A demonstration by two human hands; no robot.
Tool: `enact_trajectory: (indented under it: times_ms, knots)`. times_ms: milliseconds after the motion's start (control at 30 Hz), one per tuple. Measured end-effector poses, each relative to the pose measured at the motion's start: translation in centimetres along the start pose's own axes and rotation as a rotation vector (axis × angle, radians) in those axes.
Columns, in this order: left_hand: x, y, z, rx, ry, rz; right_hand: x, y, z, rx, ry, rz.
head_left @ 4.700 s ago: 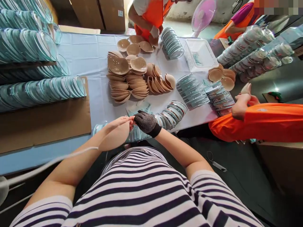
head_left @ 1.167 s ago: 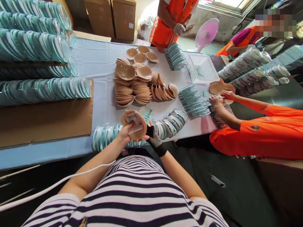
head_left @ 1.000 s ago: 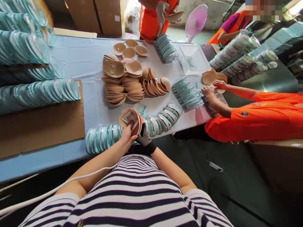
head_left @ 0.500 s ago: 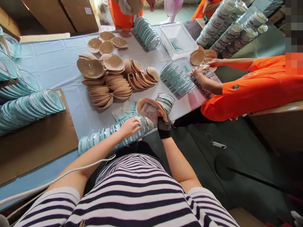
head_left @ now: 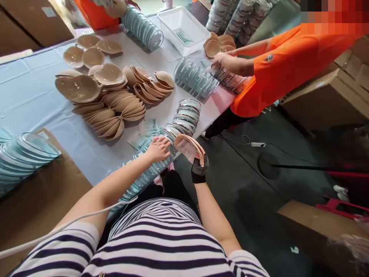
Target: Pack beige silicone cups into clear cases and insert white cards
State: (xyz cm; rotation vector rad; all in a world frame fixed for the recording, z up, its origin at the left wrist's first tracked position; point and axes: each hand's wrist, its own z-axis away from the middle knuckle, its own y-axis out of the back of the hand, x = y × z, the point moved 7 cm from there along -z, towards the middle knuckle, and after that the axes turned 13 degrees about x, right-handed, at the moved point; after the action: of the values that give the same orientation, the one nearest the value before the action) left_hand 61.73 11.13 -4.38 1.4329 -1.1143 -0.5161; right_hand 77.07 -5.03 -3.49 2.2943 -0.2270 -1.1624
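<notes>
A pale blue cloth covered the table (head_left: 31, 92), with a dark floor (head_left: 259, 200) beyond its near edge. The gloved right hand (head_left: 198, 163) gripped a beige pad (head_left: 188, 147) off that edge; the left hand (head_left: 158, 149) lay spread on a row of clear shells (head_left: 161, 154)

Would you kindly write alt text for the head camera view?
The person's gloved right hand holds a beige cup with a printed card, while the bare left hand rests on a row of clear plastic shells at the table's edge.
</notes>
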Motion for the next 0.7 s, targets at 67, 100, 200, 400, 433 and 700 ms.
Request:
enact_trajectory:
  times_ms: [67, 100, 200, 400, 433, 700]
  knots:
    - [0.2, 0.1, -0.1, 0.017, -0.011, 0.021, -0.7, 0.0, 0.8, 0.045, 0.028, 0.006]
    - [0.2, 0.0, -0.1, 0.012, -0.006, 0.039, -1.2, -0.3, 1.1, 0.058, 0.048, 0.014]
    - [-0.4, -0.4, -0.6, -0.053, 0.044, 0.107, -2.7, -1.8, 2.6, 0.004, 0.161, 0.078]
    - [-1.5, -1.0, -1.2, -0.140, 0.036, 0.154, -2.3, -1.6, 7.2, -0.179, 0.333, 0.180]
    - [-1.5, -1.1, -1.1, -0.135, 0.010, 0.148, -1.9, -1.2, 7.6, -0.198, 0.347, 0.174]
    - [-0.9, -1.2, -0.9, -0.119, -0.045, 0.130, -0.1, -1.3, 7.3, -0.315, 0.242, 0.244]
